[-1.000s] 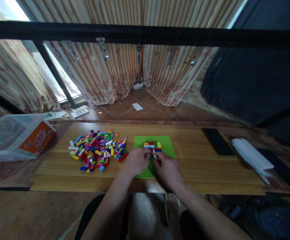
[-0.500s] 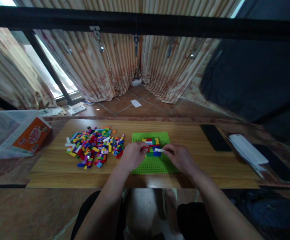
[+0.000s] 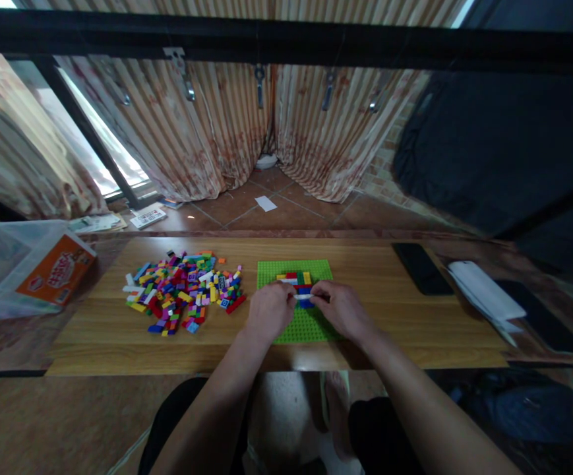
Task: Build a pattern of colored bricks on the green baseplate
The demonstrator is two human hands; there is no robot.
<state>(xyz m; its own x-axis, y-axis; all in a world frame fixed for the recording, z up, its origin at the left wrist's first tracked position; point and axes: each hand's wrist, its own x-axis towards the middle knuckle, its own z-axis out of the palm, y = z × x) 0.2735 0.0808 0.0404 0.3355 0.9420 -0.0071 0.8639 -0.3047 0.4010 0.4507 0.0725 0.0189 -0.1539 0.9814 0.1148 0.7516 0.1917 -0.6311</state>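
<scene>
A long white brick point(image 3: 302, 297) spans the gap between my two hands, over the near part of a multicoloured brick build point(image 3: 293, 277). My left hand point(image 3: 272, 309) is closed at the white brick's left end, thumb and finger pinched. At its right end, my right hand point(image 3: 339, 305) pinches it too. Red, yellow, green and blue bricks show in the build, partly hidden by my fingers. Underneath lies a green studded baseplate point(image 3: 310, 330). Whether the white brick is pressed onto the studs or just above them, I cannot tell.
Left of the baseplate lies a heap of loose bricks point(image 3: 182, 290) on the wooden table point(image 3: 132, 349). A clear plastic tub point(image 3: 14, 264) stands at the far left. To the right are a black phone point(image 3: 422, 268), a white object point(image 3: 486, 290) and another dark slab point(image 3: 543, 316).
The white brick has moved left, over the build. My left hand has come to its other end, and my right hand has shifted left with it. The view has shifted slightly.
</scene>
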